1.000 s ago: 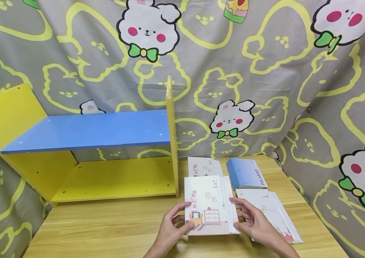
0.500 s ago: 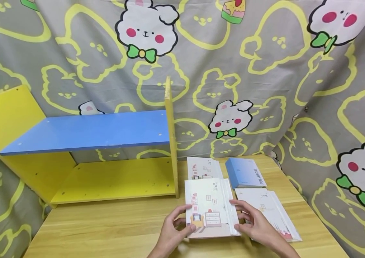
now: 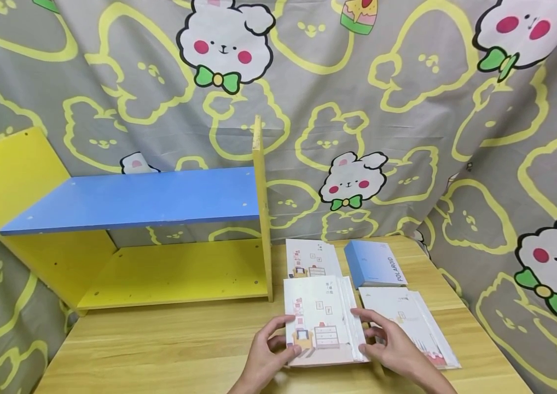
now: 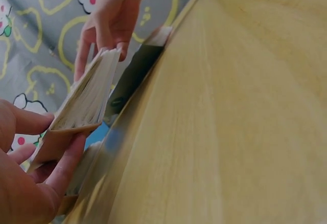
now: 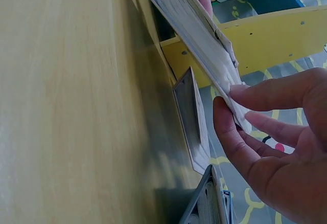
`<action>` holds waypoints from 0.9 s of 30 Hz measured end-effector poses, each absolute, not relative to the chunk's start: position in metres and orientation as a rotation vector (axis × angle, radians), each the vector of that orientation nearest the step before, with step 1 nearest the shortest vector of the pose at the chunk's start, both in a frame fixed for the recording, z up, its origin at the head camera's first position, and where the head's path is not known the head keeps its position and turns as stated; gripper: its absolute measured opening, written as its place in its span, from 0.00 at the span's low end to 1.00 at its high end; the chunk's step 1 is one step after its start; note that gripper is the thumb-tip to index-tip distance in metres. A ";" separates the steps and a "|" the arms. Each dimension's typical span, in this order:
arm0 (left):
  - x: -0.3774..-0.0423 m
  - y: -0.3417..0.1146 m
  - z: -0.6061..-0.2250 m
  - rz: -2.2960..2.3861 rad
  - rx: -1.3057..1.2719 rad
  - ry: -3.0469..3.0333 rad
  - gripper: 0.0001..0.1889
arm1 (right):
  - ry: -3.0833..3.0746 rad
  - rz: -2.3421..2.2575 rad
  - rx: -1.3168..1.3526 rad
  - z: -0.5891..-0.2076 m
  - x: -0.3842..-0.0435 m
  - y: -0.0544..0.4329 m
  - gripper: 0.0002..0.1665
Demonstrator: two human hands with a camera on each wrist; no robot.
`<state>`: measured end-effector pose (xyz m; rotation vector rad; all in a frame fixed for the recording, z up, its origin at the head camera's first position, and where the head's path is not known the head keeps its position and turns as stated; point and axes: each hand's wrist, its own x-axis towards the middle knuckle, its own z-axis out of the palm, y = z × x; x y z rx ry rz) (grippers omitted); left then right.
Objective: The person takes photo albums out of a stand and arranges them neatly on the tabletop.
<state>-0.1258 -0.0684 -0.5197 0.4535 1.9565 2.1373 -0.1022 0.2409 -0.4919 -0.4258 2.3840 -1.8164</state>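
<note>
A small photo album (image 3: pixel 325 306) with a pale cover, printed with a room scene, is held between both hands a little above the table. My left hand (image 3: pixel 270 350) grips its left edge, the spine side, thumb on the cover. At the opposite edge, my right hand (image 3: pixel 390 343) pinches the loose side between thumb and fingers. The left wrist view shows the album's clear sleeve pages (image 4: pixel 84 98) slightly fanned above the brown spine (image 4: pixel 64 139). In the right wrist view, the page edges (image 5: pixel 199 35) lie between the thumb and fingers.
Behind the held album lies a similar album (image 3: pixel 310 253). A blue-and-white box-like item marked POLAROID (image 3: pixel 379 264) and another pale album (image 3: pixel 408 317) lie to the right. A yellow-and-blue shelf unit (image 3: pixel 160 197) stands at the left, before a patterned curtain (image 3: pixel 357 71).
Both hands have moved the album slightly towards me and down in the view, uncovering more of the album behind it. Both grips stay the same.
</note>
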 end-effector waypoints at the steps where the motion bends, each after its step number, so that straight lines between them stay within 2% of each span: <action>1: -0.126 -0.068 -0.520 2.136 0.447 1.955 0.31 | 2.395 -1.808 -0.429 -0.492 -0.102 0.241 0.40; 27: -0.131 -0.063 -0.533 2.044 0.457 2.046 0.30 | 2.588 -1.544 -0.272 -0.497 -0.104 0.239 0.40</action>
